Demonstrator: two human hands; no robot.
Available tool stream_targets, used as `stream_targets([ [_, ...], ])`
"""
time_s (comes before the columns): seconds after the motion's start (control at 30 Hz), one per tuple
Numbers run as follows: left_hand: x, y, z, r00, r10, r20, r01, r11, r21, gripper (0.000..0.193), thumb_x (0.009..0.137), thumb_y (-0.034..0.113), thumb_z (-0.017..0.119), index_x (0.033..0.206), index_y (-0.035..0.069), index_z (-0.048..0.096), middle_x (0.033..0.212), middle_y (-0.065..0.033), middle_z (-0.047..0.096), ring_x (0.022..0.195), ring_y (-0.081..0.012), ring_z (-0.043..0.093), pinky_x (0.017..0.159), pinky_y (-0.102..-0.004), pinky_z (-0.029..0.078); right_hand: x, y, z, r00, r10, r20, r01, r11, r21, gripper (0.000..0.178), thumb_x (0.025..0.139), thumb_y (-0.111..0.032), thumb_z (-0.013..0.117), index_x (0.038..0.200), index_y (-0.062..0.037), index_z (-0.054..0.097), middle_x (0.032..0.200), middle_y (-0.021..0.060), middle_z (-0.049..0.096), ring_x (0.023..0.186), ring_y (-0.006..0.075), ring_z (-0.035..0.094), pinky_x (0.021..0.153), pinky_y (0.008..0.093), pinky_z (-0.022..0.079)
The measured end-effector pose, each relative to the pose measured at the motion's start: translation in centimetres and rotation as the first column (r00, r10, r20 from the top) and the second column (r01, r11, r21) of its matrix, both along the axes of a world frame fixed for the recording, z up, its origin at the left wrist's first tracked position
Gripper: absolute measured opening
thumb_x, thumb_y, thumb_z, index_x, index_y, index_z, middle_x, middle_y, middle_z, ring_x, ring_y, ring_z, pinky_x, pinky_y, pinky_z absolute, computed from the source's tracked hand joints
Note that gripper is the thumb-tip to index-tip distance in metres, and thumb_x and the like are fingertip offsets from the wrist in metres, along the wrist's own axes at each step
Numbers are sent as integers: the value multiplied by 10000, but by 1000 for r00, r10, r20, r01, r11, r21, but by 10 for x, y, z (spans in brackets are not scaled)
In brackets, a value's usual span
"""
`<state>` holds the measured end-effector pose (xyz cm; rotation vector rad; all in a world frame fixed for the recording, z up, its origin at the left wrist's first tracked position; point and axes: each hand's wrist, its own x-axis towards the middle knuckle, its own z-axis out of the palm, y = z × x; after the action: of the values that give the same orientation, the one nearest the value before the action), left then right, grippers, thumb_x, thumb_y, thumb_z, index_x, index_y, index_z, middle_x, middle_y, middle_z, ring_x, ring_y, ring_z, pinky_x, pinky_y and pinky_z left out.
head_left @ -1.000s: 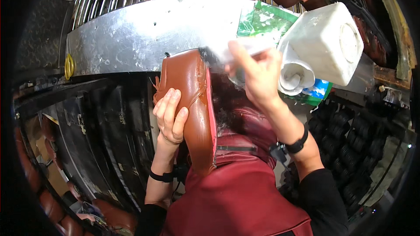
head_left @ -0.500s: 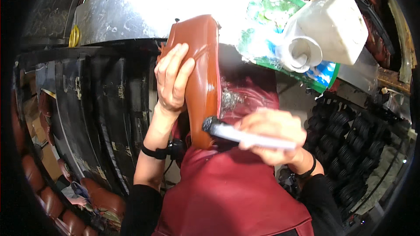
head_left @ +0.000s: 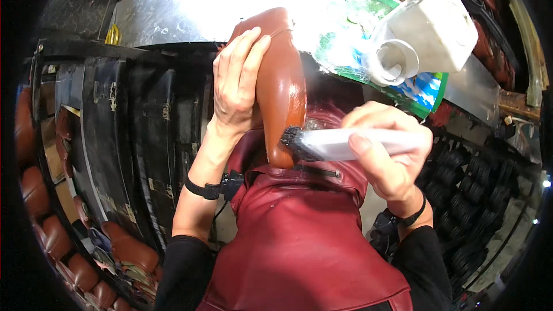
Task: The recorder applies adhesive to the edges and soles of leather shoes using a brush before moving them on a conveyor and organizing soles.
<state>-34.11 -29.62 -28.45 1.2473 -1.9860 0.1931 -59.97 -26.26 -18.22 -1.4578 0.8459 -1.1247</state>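
Note:
My left hand (head_left: 235,83) is closed round the upper part of a glossy brown leather shoe upper (head_left: 282,89), fingers along its left side and top. The upper stands at a slant, with its narrow end down by my dark red apron (head_left: 299,236). In my right hand (head_left: 391,150) is a brush (head_left: 340,144) with a whitish handle and short black bristles. Its bristles touch the right edge of the upper near the narrow end. Wet-looking shine shows along that edge. The side of the upper facing away is hidden.
Beyond the upper lies a bright metal bench (head_left: 173,11). On its right side, a tilted white plastic container (head_left: 438,26) with a round opening sits on a green and blue plastic sheet (head_left: 357,17). Black racks (head_left: 106,132) stand left; stacked black pieces (head_left: 461,207) lie right.
The upper has tilted and shifted slightly right, with my left hand on it. My right hand has moved up and right, and the brush now lies nearer level against the upper's right edge.

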Motion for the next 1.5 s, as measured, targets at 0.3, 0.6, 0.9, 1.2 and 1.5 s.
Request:
stream_targets([
  [0.3,-7,-16,27,997,10,-72,0,991,131,674,799,67,734,1453,19,576,1409,-166,622,1275,-357,601,1066,-447,457,-3,-34,5,982,-147,116,122,973,194,240,974,-100,655,1065,122,670,905,231,719,583,202,658,489,286,486],
  [0.6,-6,-34,37,999,23,-37,-16,979,201,774,747,98,819,1464,11,541,1380,-194,635,1277,-373,603,1108,-460,434,5,-58,36,992,-124,24,122,990,73,226,894,-21,689,1079,108,667,969,196,713,590,157,638,505,270,467],
  [0.9,-8,-38,44,998,20,-62,-7,978,210,805,695,124,857,1431,-4,557,1382,-186,636,1254,-369,614,1060,-465,461,10,-82,30,927,-198,320,67,924,377,119,894,-28,734,955,74,744,860,114,747,625,140,659,548,253,489],
  [1.2,-8,-50,59,996,7,-91,15,970,242,799,693,91,850,1428,-6,552,1357,-186,646,1244,-373,615,1069,-462,458,0,-85,54,994,60,95,-52,995,-85,292,711,-159,745,901,60,704,950,218,710,863,268,693,821,376,563],
  [1.5,2,-74,84,990,-14,-143,66,929,365,850,638,3,834,1433,-8,533,1330,-208,645,1249,-399,599,1087,-460,452,-1,-122,61,986,147,-82,-168,861,-481,302,636,-161,727,866,33,706,922,203,735,804,276,675,772,379,535],
])
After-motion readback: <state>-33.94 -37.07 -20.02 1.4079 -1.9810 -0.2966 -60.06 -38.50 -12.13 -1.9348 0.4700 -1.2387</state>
